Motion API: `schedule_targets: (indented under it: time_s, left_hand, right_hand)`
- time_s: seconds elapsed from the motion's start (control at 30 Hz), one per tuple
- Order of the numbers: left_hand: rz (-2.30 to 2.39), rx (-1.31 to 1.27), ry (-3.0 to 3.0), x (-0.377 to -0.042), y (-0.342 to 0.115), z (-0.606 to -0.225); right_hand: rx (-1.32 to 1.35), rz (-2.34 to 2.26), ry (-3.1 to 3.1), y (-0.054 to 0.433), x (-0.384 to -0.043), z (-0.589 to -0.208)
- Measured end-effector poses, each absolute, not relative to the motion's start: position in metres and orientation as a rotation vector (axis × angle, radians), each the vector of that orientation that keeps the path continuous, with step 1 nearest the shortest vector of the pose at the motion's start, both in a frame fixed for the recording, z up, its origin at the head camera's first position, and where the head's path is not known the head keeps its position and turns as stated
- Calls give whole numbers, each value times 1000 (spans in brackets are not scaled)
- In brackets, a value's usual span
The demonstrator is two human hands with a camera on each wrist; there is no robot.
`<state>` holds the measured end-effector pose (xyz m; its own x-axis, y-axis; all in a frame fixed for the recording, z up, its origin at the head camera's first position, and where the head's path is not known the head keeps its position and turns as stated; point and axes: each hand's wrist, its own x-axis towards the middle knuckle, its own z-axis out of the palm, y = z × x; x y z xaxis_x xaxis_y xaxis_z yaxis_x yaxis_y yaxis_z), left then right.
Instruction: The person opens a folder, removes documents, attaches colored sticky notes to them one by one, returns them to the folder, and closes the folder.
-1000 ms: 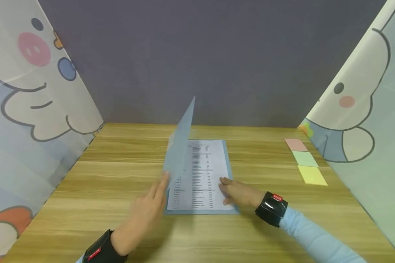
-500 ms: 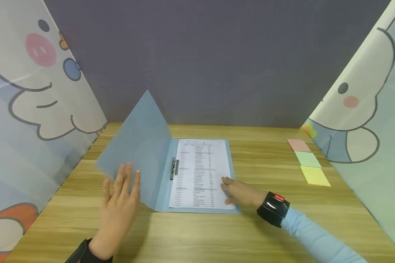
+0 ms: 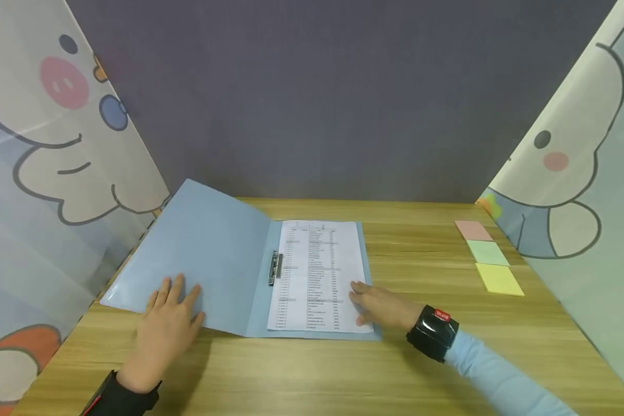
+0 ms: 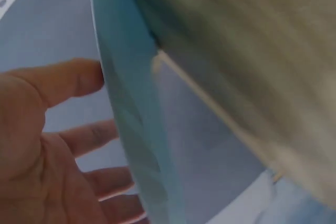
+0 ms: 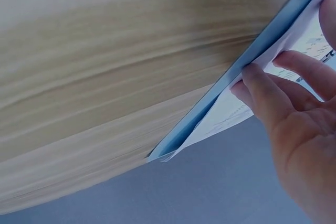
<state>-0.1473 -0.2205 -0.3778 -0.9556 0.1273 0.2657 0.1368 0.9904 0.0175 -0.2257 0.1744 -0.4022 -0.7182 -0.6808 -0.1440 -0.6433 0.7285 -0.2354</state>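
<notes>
A light blue file folder (image 3: 213, 254) lies spread on the table, its cover swung out to the left and slanting above the wood. Printed sheets (image 3: 322, 277) sit on its right side, beside a metal clip (image 3: 275, 267) at the spine. My left hand (image 3: 166, 326) has its fingers spread against the inner face of the cover, near the lower edge; the left wrist view shows the cover (image 4: 128, 108) standing off the table. With extended fingers, my right hand (image 3: 387, 306) rests on the right margin of the sheets; the right wrist view shows its fingertips at the paper edge (image 5: 226, 108).
Pink (image 3: 472, 230), green (image 3: 487, 253) and yellow (image 3: 499, 279) sticky note pads form a row on the right of the wooden table (image 3: 421, 370). A dark grey panel (image 3: 312, 104) stands behind, with cartoon-printed sheets (image 3: 561, 144) on both sides.
The folder's cover has swung from nearly upright over to the left and down, uncovering the clip and sheets. My left hand has moved left with it. The right hand has stayed on the sheets.
</notes>
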Motion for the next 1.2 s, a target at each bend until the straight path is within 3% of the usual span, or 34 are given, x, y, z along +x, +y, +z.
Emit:
schedule_targets:
  time_s: [0.27,0.67,1.2]
  left_hand:
    - [-236,-98,-3261,-163,-242,-389]
    - [-344,-121,-3359,-172,-253,-404]
    - [-366,-317,-3356,-193,-238,-394]
  right_hand:
    - [-1052,-269,2705,176,-227,-405]
    - [-1068,-261,2722,178,-227,-406]
    - [-1079,-270,2724,178,-227,-409]
